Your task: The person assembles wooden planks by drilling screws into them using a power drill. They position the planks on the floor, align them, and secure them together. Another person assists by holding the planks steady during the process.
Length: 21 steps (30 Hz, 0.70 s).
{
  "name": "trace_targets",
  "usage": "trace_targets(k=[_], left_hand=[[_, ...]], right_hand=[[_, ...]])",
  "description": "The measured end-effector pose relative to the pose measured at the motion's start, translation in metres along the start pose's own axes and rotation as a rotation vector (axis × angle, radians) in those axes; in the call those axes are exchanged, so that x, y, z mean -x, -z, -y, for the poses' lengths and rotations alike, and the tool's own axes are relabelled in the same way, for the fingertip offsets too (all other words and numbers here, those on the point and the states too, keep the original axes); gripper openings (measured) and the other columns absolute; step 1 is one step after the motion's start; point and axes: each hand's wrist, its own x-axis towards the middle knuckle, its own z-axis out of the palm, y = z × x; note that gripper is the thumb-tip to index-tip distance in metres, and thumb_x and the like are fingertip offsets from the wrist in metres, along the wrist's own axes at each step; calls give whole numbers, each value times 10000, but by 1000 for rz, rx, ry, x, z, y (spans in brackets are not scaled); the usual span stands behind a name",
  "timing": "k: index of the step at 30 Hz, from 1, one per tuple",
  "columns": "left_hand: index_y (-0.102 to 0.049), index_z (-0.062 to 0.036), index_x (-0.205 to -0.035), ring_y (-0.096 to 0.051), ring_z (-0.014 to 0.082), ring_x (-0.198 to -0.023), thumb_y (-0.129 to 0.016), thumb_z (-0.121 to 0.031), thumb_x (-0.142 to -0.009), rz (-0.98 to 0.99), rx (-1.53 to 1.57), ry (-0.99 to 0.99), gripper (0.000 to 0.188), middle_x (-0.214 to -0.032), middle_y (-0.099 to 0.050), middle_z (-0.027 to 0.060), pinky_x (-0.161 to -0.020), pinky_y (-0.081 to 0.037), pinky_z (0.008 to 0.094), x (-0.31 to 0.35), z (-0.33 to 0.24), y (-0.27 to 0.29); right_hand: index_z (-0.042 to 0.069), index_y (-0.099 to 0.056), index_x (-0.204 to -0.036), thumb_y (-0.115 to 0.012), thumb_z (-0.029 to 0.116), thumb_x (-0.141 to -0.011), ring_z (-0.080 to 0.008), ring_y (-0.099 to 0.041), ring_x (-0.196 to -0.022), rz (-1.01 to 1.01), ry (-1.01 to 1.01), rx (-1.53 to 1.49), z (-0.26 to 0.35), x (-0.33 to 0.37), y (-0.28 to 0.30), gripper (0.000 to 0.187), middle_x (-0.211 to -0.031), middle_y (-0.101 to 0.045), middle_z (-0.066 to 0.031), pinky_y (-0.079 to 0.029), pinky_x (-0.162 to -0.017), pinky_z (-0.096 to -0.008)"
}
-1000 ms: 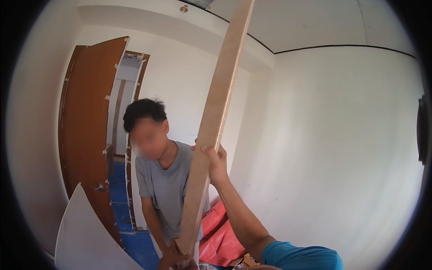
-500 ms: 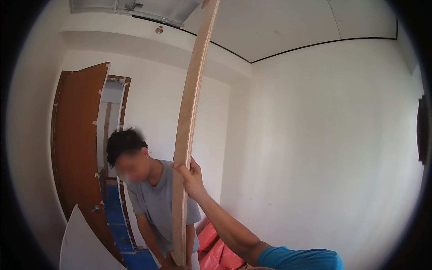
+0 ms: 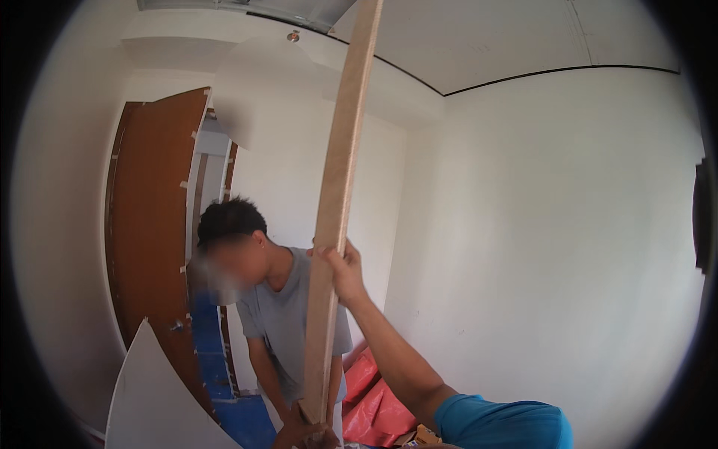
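A long, narrow plywood strip stands almost upright, leaning slightly, its top running out past the upper edge of the picture. My right hand grips it at about mid-height, with the thumb across the near face and the fingers wrapped behind. My right arm reaches up from the lower right in a blue sleeve. Below, the co-worker's hands are at the strip's foot; their exact hold is partly cut off by the lower edge. My left hand does not show.
A co-worker in a grey shirt bends beside the strip. Behind stand a brown door, ajar, and blue sheeting. A white panel rises at lower left. Red sheeting lies by the right wall; a ceiling sprinkler hangs above.
The whole scene has shifted to the right in the picture as my view turned a little left. My right hand keeps its grip on the strip, and the co-worker still bends at its foot.
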Motion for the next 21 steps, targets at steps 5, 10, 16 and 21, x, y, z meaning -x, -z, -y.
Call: trace_targets(k=[5,10,16,21], left_hand=[[-339,16,-1503,-591,358,-1319,-1005,-515,-606,32,-242,73,1237,-1404,-557,237,-1062,-527,434,-3,-28,-3],[-314,4,-1524,-580,372,-1335,-1008,-492,-602,51,-274,65,1256,-1418,-554,244,-1084,-512,445,-9,-22,-6],[-362,43,-1498,-561,393,-1302,-1032,-500,-546,29,-267,53,1285,-1380,-532,235,-1094,-481,451,-11,-22,-11],[-312,-3,-1545,-536,337,-1322,-1013,-436,-616,-1,-58,123,1242,-1406,-538,211,-1089,-475,428,-5,-26,-30]], right_hand=[[-39,-591,-1256,-675,235,-906,-240,-698,-938,-35,68,29,4,3,10,453,-1059,-686,-171,-609,-707,-395],[-49,-585,-1257,-678,252,-906,-250,-705,-974,-41,73,49,10,6,10,472,-1091,-672,-184,-619,-720,-405],[-39,-618,-1250,-690,235,-936,-243,-721,-957,-27,103,20,7,5,10,422,-1073,-688,-147,-604,-740,-375],[-43,-608,-1213,-714,265,-988,-282,-760,-945,50,136,-40,3,-9,9,395,-1045,-721,-158,-631,-737,-408]])
